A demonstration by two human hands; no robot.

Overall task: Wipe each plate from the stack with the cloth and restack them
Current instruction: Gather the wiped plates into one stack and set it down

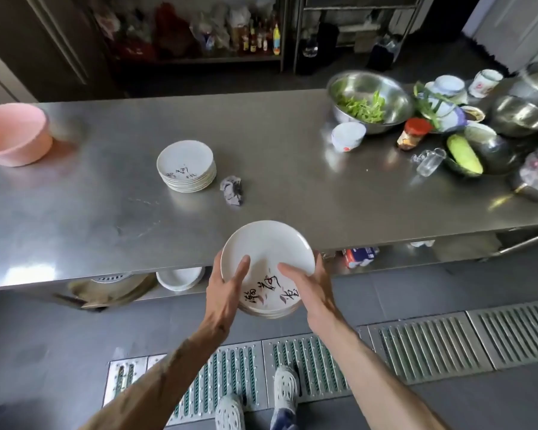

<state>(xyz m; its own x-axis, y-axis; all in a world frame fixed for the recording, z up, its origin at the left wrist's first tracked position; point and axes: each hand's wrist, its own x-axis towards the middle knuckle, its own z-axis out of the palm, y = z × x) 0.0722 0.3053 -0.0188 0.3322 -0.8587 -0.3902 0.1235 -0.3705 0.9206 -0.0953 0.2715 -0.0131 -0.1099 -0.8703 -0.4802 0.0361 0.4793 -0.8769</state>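
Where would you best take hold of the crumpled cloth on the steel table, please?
Pinch its raised, bunched top from above: the cloth lies in a loose heap on the table, with the plate stack close on its left.

Brush script on plates point(267, 246), seemingly Chinese, unreadable

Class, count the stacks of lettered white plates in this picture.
2: the resting stack on the steel table beside the cloth; the held stack gripped by left hand and right hand. More may hide underneath.
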